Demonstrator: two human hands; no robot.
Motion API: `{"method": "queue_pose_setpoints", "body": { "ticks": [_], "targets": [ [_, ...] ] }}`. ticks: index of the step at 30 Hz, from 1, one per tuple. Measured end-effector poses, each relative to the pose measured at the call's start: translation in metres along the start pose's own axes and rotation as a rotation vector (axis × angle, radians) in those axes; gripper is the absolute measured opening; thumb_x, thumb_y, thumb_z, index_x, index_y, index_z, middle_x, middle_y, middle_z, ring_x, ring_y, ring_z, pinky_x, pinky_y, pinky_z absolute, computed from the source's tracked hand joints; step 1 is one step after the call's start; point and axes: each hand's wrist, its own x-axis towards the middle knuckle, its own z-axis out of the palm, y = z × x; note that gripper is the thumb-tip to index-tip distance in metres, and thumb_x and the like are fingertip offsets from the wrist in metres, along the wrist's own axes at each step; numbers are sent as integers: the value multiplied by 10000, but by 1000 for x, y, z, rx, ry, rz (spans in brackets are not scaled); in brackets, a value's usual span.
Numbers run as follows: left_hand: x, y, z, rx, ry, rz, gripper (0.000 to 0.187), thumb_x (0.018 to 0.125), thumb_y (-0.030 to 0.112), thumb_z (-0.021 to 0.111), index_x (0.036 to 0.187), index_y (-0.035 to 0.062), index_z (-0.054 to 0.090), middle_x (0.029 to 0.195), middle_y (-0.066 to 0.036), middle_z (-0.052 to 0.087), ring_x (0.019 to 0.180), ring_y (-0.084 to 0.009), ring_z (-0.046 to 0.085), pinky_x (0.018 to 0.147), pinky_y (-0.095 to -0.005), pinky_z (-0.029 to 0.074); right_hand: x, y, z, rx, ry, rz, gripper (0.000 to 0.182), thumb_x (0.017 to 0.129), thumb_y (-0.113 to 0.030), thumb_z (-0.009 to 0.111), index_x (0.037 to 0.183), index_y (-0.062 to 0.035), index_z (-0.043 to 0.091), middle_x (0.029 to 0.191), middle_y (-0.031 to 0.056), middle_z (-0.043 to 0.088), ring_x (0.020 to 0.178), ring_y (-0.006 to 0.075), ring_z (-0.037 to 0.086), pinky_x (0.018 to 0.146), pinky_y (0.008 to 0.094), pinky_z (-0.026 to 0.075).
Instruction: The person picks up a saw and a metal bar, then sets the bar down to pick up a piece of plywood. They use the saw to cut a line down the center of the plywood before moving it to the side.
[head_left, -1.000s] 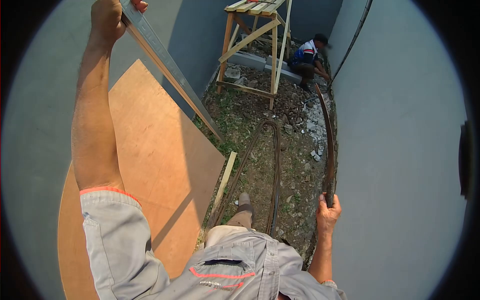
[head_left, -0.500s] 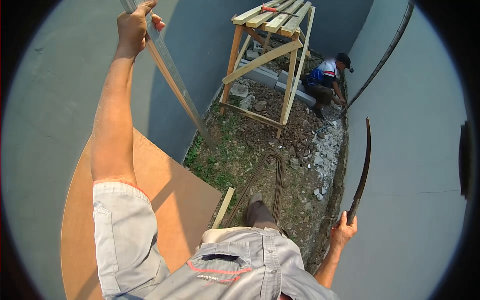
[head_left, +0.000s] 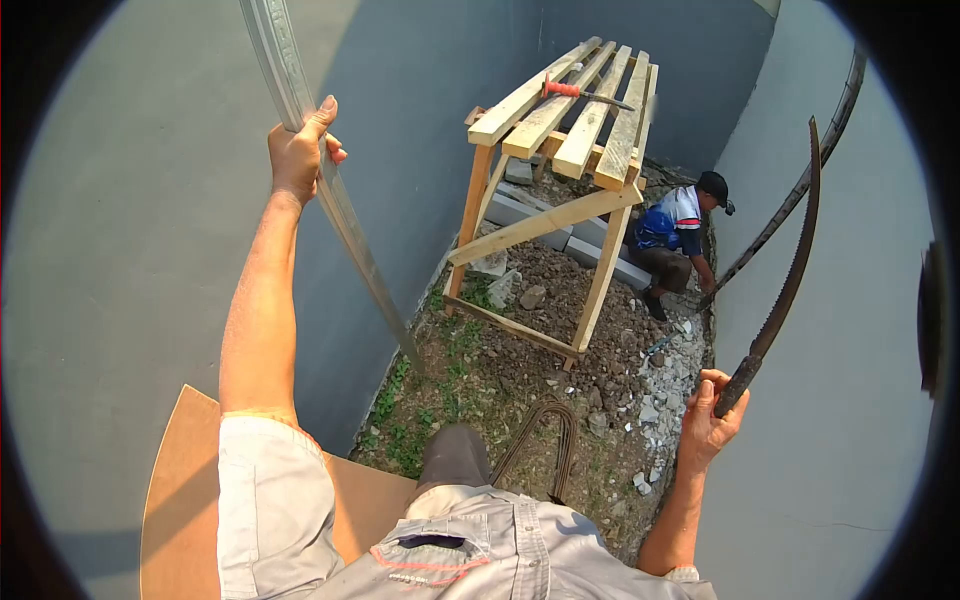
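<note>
My left hand (head_left: pixel 300 155) is raised and closed around a long metal bar (head_left: pixel 362 245), which slants from the top edge down toward the ground beside the grey wall. In my right hand (head_left: pixel 708 430) is the handle of a curved hand saw (head_left: pixel 785 285). Its toothed, rusty-looking blade points up, in front of the right wall. Ahead stands a slatted wooden bench (head_left: pixel 533 130), with a red-handled, dark-shafted tool (head_left: pixel 565 90) lying across its top.
A person (head_left: pixel 668 235) in a cap crouches by the right wall near pale blocks (head_left: pixel 515 210). A dark pole (head_left: pixel 775 225) leans there. Broken rubble (head_left: pixel 660 400) and bent rods (head_left: pixel 535 430) lie on the ground. A brown board (head_left: pixel 180 480) is at lower left.
The view has shifted, so the bench and crouching person appear lower and larger. My right hand and the saw are higher. My left hand still grips the bar. The loose wood strip has left view.
</note>
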Motion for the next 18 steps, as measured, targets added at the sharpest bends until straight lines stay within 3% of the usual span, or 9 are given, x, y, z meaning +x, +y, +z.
{"method": "queue_pose_setpoints", "body": {
  "ticks": [3,5,6,9,10,13,14,17,18],
  "targets": [
    [43,-25,19,-15,-23,-1,410,914,379,823,749,58,629,593,-47,559,491,-159,594,474,-310,507,49,-8,60,-103,-59,-36,223,1050,-107,640,1230,-30,535,1241,99,669,834,71,638,732,228,549],
    [72,-51,33,-30,-70,-104,397,918,361,819,738,66,623,593,-47,562,497,-155,594,475,-310,517,75,-4,105,-80,-33,-231,229,1052,-115,634,1236,-25,529,1358,150,643,1009,124,687,878,286,579],
    [89,-68,42,-41,-95,-93,396,915,361,821,737,68,622,597,-49,567,501,-153,594,473,-308,520,85,1,121,-100,-43,-222,232,1052,-116,630,1236,-22,524,1429,179,607,1172,187,672,1000,350,560],
    [134,-118,80,-95,-123,-102,408,911,363,825,737,57,619,617,-53,585,505,-145,593,457,-305,521,114,20,187,-230,43,-275,228,1052,-115,629,1230,-19,523,1441,189,600,1238,227,651,1039,379,545],
    [145,-133,88,-107,-137,-119,405,913,358,823,752,43,626,624,-53,590,507,-142,593,453,-302,524,119,24,206,-249,23,-269,255,1068,-125,600,1281,-11,518,1477,192,573,1309,243,613,1117,439,487],
    [175,-172,116,-90,-159,-151,402,921,349,815,810,1,649,639,-48,602,511,-133,596,441,-292,532,138,44,261,-312,96,-239,227,1069,-112,592,1262,-5,537,1447,180,608,1275,208,609,1074,388,498],
    [181,-186,124,-96,-173,-146,402,921,349,815,810,1,649,639,-48,602,511,-133,596,441,-292,532,141,45,268,-406,69,-163,297,1051,-102,626,1307,19,539,1448,199,608,1252,213,622,1028,324,486],
    [196,-225,144,-98,-170,-185,403,928,348,808,838,-14,655,647,-45,609,516,-127,602,432,-288,531,157,58,296,-376,92,-16,390,1049,-118,636,1385,37,514,1454,208,598,1268,222,602,1025,320,477],
    [198,-236,149,-99,-186,-188,404,931,347,806,838,-16,653,650,-45,611,517,-125,604,431,-290,530,166,68,303,-433,104,-136,436,1048,-126,639,1426,44,504,1477,229,568,1332,271,566,1053,354,478]
  ]
}}
